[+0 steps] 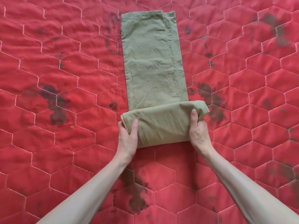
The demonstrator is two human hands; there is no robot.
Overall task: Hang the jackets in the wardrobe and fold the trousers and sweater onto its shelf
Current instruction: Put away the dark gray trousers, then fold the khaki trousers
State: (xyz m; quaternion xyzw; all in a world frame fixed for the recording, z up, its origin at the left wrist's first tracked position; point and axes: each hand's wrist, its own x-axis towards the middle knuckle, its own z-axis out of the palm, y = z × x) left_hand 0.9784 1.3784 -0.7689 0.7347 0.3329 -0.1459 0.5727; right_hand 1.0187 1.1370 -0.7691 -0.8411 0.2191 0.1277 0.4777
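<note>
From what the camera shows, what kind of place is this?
Probably a bedroom, on a bed: a red quilted bedspread fills the view, and the left hand and right hand fold olive trousers on it.

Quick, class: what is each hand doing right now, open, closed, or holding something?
Left hand: grips the left end of the folded part of the olive trousers.
Right hand: grips the right end of that same fold.

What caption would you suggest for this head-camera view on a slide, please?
Both hands, left and right, grip the folded near end of olive trousers on a red quilt.
</note>
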